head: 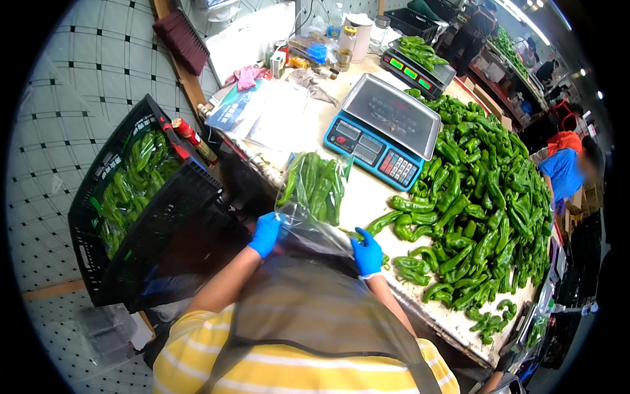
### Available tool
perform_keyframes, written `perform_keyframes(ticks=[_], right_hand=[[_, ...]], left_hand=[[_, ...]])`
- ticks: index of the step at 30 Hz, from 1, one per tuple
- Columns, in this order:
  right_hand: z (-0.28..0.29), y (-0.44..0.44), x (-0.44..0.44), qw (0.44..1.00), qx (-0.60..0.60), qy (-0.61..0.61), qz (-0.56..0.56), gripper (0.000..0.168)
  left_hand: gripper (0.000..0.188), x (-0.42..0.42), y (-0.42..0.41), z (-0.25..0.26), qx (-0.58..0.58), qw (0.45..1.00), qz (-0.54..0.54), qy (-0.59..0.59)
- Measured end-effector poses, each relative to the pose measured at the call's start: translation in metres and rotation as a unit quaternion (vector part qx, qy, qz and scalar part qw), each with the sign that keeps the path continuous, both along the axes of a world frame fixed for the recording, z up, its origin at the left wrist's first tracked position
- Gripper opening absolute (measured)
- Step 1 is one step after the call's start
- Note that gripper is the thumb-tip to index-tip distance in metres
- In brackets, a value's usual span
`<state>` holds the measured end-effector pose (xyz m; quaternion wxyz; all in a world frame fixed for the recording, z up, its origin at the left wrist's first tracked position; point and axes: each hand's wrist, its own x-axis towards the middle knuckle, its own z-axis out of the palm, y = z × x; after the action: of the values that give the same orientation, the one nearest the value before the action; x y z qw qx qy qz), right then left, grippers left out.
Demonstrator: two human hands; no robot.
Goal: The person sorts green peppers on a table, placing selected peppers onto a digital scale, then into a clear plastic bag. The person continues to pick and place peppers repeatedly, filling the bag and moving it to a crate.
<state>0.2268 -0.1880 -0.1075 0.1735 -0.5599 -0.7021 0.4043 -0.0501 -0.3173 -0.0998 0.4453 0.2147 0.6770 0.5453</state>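
Note:
A clear plastic bag of long green peppers [317, 184] lies at the near edge of the table, its mouth towards me. My left hand [266, 234], in a blue glove, grips the left corner of the bag's mouth. The right corner is held by my right hand [367, 252], also gloved in blue. Beyond the bag sits a blue digital scale [376, 138] with a bare metal pan. A large heap of loose green peppers [472, 197] covers the right side of the table, some close to my right hand.
At my left stands a black plastic crate [172, 202] of bagged peppers. Papers [275, 115], a cloth and jars lie at the back left of the table [364, 207]. A second scale [411, 74] bears peppers. Several people are farther off at the right.

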Motion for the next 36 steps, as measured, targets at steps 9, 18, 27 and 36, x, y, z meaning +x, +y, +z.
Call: perform_keyframes(ticks=[9, 18, 27, 36], right_hand=[[0.004, -0.017, 0.026, 0.991, -0.036, 0.015, -0.127, 0.020], [0.103, -0.098, -0.086, 0.958, 0.182, 0.102, 0.196, 0.015], [0.028, -0.120, -0.142, 0.944, 0.208, 0.037, 0.255, 0.013], [0.060, -0.108, -0.118, 0.853, 0.225, -0.111, 0.458, 0.014]], left_hand=[[0.029, -0.028, -0.045, -0.010, -0.107, 0.975, -0.168, -0.093], [0.028, -0.036, -0.070, -0.020, -0.084, 0.958, -0.249, -0.113], [0.022, -0.027, -0.079, -0.011, -0.015, 0.953, -0.203, -0.224], [0.014, -0.022, -0.074, -0.028, 0.088, 0.816, -0.343, 0.457]])
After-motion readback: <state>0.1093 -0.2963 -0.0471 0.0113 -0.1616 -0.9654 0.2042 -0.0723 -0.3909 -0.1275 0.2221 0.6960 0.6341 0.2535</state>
